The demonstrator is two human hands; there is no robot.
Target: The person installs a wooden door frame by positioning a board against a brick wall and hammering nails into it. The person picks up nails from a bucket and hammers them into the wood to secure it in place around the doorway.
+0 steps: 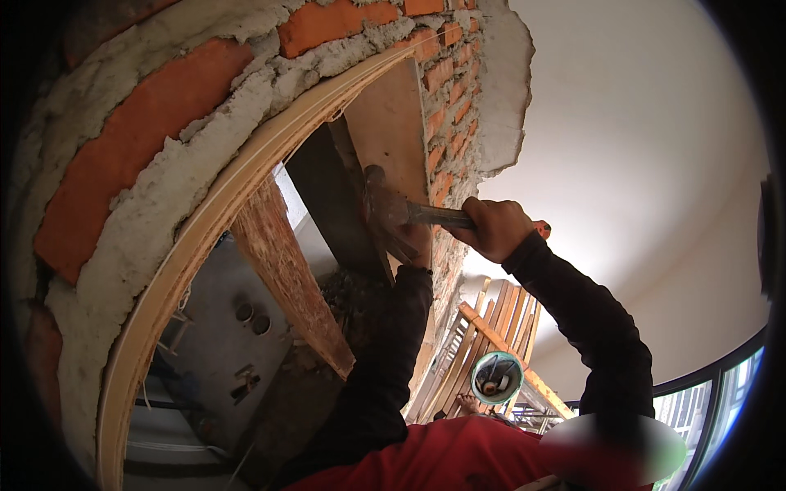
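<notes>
My right hand [498,229] is closed round the handle of a hammer [438,216], held up on the right of a board-lined wall opening. Its head is smeared by motion and lies in front of the upright wooden board [389,123] and a dark plank [323,192]. Just below the hammer head, my left hand [418,244] reaches up against the boards. Its fingers look bent round something small, partly hidden and dim, that I cannot make out. A rough wooden prop [291,274] slants across the opening to the left of my left arm.
Broken brick and mortar [147,155] surround the curved wooden edging [221,192]. Down on the right, a bucket [496,377] with tools in it stands on wooden planks [467,348]. Far below through the opening, two small pots [252,317] rest on the floor. A white wall [639,147] rises at right.
</notes>
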